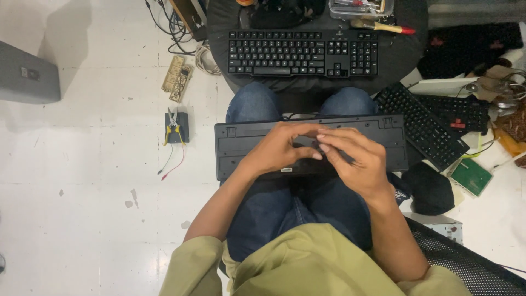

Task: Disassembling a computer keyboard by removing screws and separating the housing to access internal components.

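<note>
Black upturned keyboard (246, 145) on lap — left hand (276, 151), right hand (359, 161) curled on it, grip unclear.

Floor (98, 164) left open past pliers (174, 129); right blocked: keyboards (433, 123), black cap (430, 189).

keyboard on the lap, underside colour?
Black. The upturned keyboard under both hands shows best in the head view.

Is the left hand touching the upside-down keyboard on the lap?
Touching. The head view shows the left hand resting flat on the upturned keyboard, no gap visible.
</note>
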